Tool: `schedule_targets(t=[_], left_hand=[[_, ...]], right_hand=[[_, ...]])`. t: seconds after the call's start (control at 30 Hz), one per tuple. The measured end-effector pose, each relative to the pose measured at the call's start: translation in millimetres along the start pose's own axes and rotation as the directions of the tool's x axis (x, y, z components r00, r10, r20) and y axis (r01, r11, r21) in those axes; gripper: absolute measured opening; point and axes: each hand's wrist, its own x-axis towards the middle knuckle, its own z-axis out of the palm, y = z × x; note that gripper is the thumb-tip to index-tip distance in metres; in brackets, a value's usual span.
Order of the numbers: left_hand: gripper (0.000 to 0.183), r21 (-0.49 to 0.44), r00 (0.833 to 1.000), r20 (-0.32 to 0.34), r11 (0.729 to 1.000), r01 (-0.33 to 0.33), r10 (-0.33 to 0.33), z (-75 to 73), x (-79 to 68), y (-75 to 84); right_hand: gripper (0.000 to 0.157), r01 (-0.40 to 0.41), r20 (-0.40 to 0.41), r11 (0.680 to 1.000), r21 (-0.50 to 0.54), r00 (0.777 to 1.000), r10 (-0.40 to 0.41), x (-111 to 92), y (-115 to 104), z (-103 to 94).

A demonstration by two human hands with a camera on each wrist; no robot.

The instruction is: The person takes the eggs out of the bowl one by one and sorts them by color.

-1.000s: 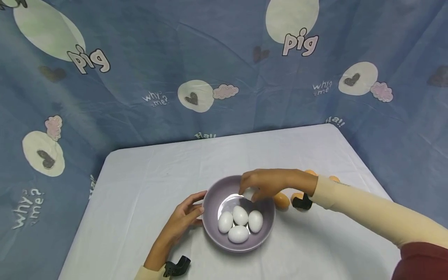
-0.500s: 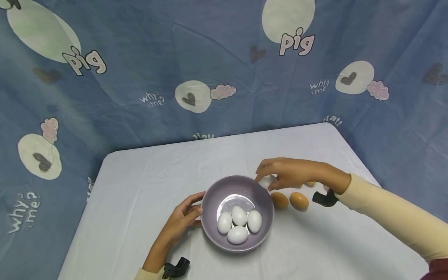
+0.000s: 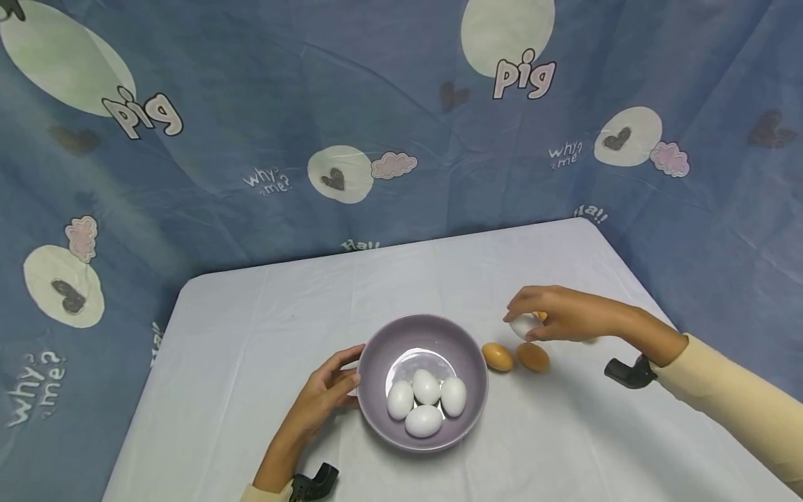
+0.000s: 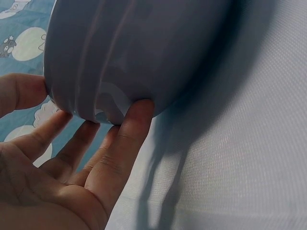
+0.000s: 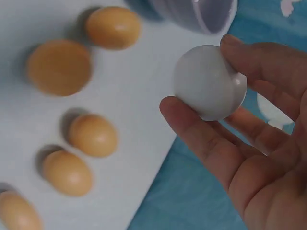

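Purple bowl (image 3: 422, 330) upright on the white-covered worktop (image 3: 301, 300), four white eggs (image 3: 423, 421) clustered toward its near side, the curved wall presumably checking any roll. Left hand (image 3: 318, 394) on the bowl's left: digits apart, tips touching the outer wall and rim, a light contact that looks meant to steady rather than lift. Right hand (image 3: 567, 314) clamped on a white egg (image 3: 525, 325), thumb on one side, fingers on the other; a tip pinch likely suits a smooth, round shell. That egg sits at the fingertips, left of the palm, apparently off the surface, right of the bowl and well apart from it. Brown eggs (image 5: 93, 135) lie loose below and around it, five in the right wrist view, one blurred.
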Motion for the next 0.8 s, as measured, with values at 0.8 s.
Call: schedule_targets(t=[0.8], left_hand=[[0.054, 0.012, 1.0, 0.008, 1.0, -0.008, 0.008, 1.3, 1.5, -0.7]], right_hand=[[0.038, -0.237, -0.099, 0.966, 0.107, 0.964, 0.248, -82.2, 51.3, 55.5]])
